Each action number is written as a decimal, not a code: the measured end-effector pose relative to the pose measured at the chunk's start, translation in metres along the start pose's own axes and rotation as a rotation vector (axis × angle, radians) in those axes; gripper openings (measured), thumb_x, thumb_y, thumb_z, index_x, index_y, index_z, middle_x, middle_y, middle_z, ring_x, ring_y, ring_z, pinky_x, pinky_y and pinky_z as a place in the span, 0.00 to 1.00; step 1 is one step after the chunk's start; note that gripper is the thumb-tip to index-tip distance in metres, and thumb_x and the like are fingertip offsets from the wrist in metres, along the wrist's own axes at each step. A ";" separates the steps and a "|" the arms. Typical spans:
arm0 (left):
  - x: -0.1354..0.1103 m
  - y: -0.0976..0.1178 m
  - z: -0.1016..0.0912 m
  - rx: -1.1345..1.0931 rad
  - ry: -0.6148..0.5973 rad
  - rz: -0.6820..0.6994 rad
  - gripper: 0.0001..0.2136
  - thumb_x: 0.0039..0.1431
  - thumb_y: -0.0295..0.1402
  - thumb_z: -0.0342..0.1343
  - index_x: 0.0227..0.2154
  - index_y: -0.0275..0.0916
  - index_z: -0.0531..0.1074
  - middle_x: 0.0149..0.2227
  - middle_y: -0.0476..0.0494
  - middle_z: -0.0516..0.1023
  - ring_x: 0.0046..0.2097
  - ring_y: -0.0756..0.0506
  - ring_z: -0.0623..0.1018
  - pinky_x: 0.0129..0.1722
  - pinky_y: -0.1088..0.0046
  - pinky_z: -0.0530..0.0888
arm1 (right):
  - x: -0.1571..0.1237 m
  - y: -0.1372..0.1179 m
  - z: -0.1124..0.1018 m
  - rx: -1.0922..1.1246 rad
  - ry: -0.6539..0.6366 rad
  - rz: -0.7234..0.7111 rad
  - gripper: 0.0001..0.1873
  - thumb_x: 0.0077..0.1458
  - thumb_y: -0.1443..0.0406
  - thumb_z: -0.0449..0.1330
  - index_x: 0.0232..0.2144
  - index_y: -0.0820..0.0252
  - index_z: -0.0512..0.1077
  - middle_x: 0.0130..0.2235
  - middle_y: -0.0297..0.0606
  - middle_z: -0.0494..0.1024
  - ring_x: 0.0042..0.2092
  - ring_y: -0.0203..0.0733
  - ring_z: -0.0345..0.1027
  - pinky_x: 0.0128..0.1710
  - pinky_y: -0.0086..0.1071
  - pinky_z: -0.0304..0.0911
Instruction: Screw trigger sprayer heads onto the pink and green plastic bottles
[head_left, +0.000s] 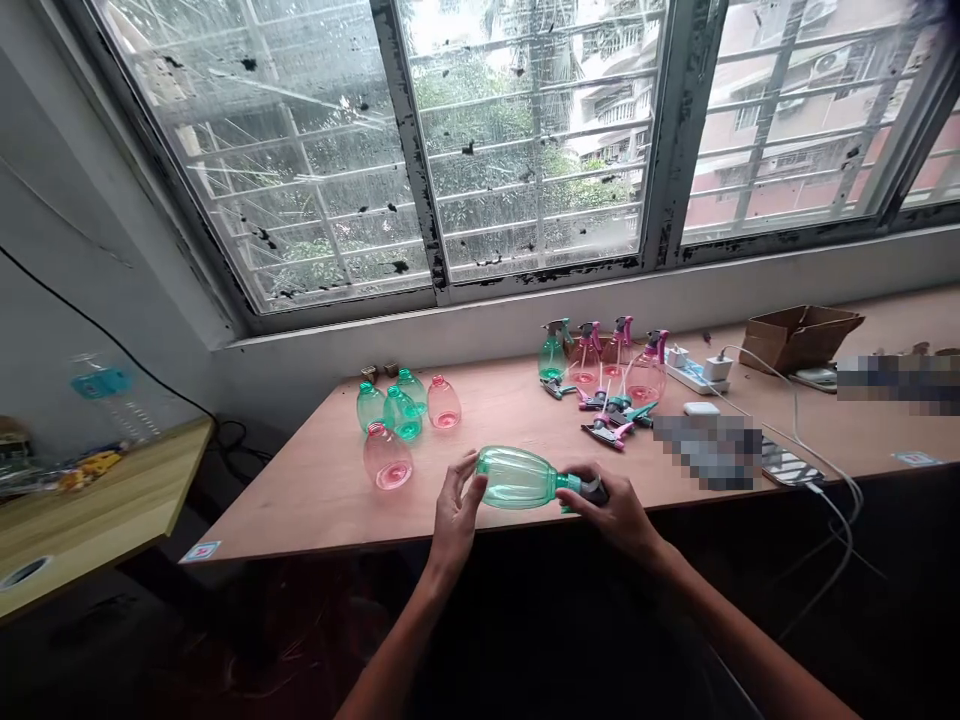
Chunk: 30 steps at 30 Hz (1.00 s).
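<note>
A clear green spray bottle point(517, 477) lies sideways in the air above the table's front edge, its neck pointing right. My left hand point(456, 500) grips the bottle's base. My right hand point(611, 508) is closed around a dark spray head point(595, 490) at the bottle's neck; whether it is fully screwed on I cannot tell. Beyond, to the left, stand open green bottles point(403, 412) and pink bottles point(388, 458). Several loose spray heads point(611, 432) with pink or green parts lie in a pile to the right.
Behind the pile, spray bottles with heads fitted point(587, 352) stand upright. Farther right are a white power strip point(697, 373), an open cardboard box point(799, 335), a phone point(793, 462) and white cables. The window wall bounds the table point(300, 500) at the back.
</note>
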<state>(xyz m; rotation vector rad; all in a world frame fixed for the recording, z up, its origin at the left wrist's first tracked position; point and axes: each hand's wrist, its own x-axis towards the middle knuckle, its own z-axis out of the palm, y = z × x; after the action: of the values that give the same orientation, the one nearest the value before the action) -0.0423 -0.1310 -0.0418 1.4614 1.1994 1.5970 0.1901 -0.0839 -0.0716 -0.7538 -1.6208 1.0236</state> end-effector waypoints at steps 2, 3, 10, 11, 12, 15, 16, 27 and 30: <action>-0.007 0.008 -0.001 -0.023 -0.022 -0.032 0.15 0.62 0.42 0.56 0.48 0.41 0.67 0.52 0.38 0.77 0.55 0.38 0.76 0.55 0.57 0.71 | -0.008 -0.011 0.001 -0.057 0.004 -0.027 0.18 0.51 0.54 0.68 0.39 0.58 0.74 0.30 0.37 0.79 0.31 0.46 0.76 0.32 0.36 0.72; -0.010 0.011 -0.002 -0.021 -0.031 -0.033 0.15 0.61 0.41 0.58 0.47 0.41 0.66 0.50 0.38 0.78 0.53 0.38 0.77 0.54 0.56 0.72 | -0.011 -0.015 0.002 -0.024 0.001 -0.011 0.18 0.51 0.54 0.68 0.39 0.58 0.73 0.30 0.37 0.79 0.31 0.45 0.76 0.32 0.36 0.71; -0.039 0.040 -0.004 0.055 -0.188 0.179 0.18 0.56 0.30 0.64 0.48 0.44 0.67 0.62 0.42 0.67 0.65 0.39 0.64 0.65 0.54 0.59 | -0.026 -0.025 0.001 0.452 -0.167 0.381 0.22 0.57 0.48 0.61 0.27 0.63 0.72 0.25 0.36 0.77 0.24 0.36 0.71 0.24 0.27 0.66; -0.043 0.044 -0.005 0.054 -0.228 0.208 0.19 0.57 0.30 0.63 0.50 0.45 0.66 0.63 0.42 0.66 0.65 0.39 0.63 0.66 0.54 0.59 | -0.029 -0.026 0.001 0.489 -0.174 0.414 0.22 0.57 0.48 0.61 0.26 0.63 0.72 0.25 0.36 0.77 0.23 0.34 0.70 0.23 0.26 0.64; -0.046 0.047 -0.005 0.047 -0.255 0.224 0.21 0.57 0.29 0.63 0.52 0.45 0.65 0.63 0.42 0.65 0.66 0.39 0.62 0.66 0.54 0.59 | -0.033 -0.027 0.001 0.516 -0.170 0.427 0.22 0.56 0.49 0.62 0.26 0.63 0.71 0.25 0.35 0.77 0.23 0.33 0.69 0.22 0.25 0.64; -0.052 0.050 -0.007 0.014 -0.255 0.213 0.27 0.57 0.33 0.63 0.58 0.46 0.62 0.63 0.41 0.62 0.66 0.37 0.62 0.65 0.55 0.61 | -0.042 -0.036 0.003 0.509 -0.125 0.360 0.20 0.55 0.50 0.63 0.27 0.61 0.70 0.25 0.33 0.77 0.24 0.34 0.71 0.24 0.26 0.66; -0.053 0.049 -0.007 0.008 -0.232 0.199 0.27 0.58 0.36 0.62 0.59 0.45 0.62 0.63 0.40 0.61 0.66 0.36 0.62 0.65 0.55 0.62 | -0.046 -0.040 0.005 0.480 -0.116 0.323 0.19 0.55 0.50 0.64 0.28 0.61 0.69 0.25 0.33 0.77 0.24 0.36 0.72 0.26 0.27 0.67; -0.047 0.039 -0.016 0.524 -0.232 0.446 0.33 0.57 0.38 0.62 0.64 0.53 0.56 0.65 0.43 0.63 0.67 0.38 0.60 0.66 0.53 0.59 | -0.044 -0.041 0.004 0.501 -0.108 0.432 0.18 0.58 0.52 0.62 0.29 0.62 0.71 0.26 0.35 0.77 0.25 0.34 0.71 0.24 0.25 0.66; -0.045 0.034 -0.010 0.506 -0.281 0.503 0.36 0.57 0.39 0.63 0.65 0.52 0.52 0.68 0.40 0.56 0.68 0.36 0.56 0.66 0.51 0.56 | -0.039 -0.035 0.002 0.579 -0.111 0.486 0.17 0.57 0.52 0.63 0.29 0.61 0.70 0.26 0.33 0.76 0.23 0.32 0.69 0.22 0.23 0.64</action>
<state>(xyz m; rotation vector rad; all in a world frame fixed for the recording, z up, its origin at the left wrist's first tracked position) -0.0414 -0.1865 -0.0273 2.3767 1.1777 1.3659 0.1998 -0.1335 -0.0575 -0.7057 -1.1464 1.8098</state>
